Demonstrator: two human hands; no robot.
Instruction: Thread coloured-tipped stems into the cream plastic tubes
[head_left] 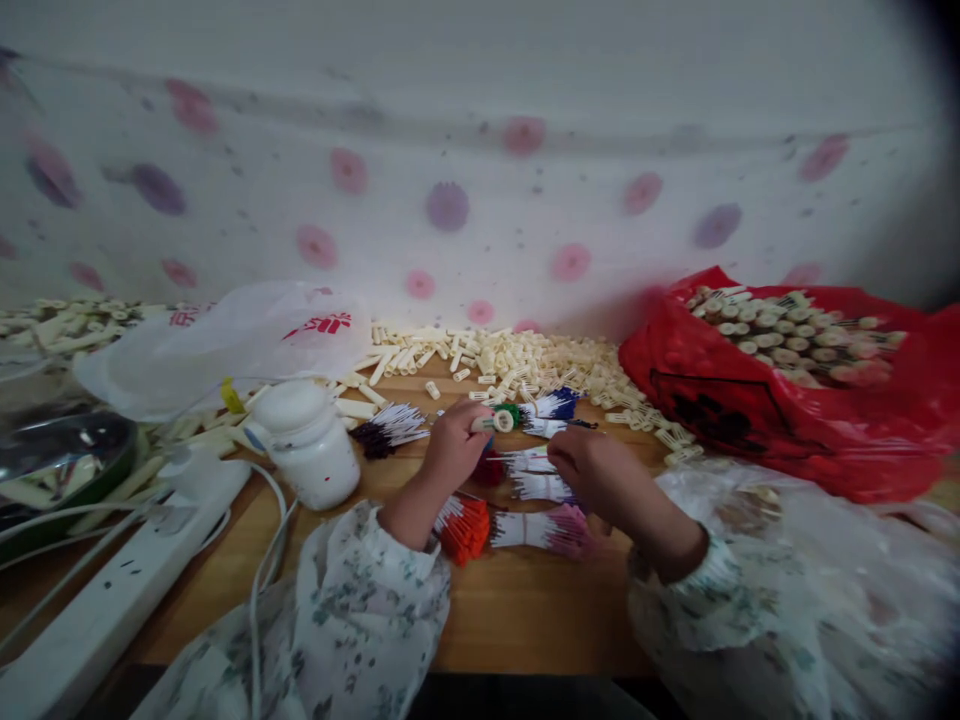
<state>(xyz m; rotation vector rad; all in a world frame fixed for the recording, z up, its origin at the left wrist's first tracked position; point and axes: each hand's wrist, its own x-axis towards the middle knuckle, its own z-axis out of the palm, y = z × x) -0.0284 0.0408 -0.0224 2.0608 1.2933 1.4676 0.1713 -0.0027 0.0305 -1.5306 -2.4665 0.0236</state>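
My left hand (456,442) is closed around a small cream plastic tube (495,422), held up near a green-tipped bundle (512,411). My right hand (589,468) is curled, knuckles up, over bundles of thin white sticks with coloured tips; what its fingers pinch is hidden. An orange-tipped bundle (465,528) and a pink-tipped bundle (559,530) lie just below the hands on the wooden table (517,610). A blue-tipped bundle (553,405) and a dark purple-tipped bundle (386,430) lie just beyond the hands.
A heap of cream tubes (517,360) runs along the back. A red bag (787,400) of filled tubes sits right, a clear bag (810,580) below it. A white jar (307,445), a white plastic bag (217,345), a power strip (112,590) with cables and a dark dish (56,455) stand left.
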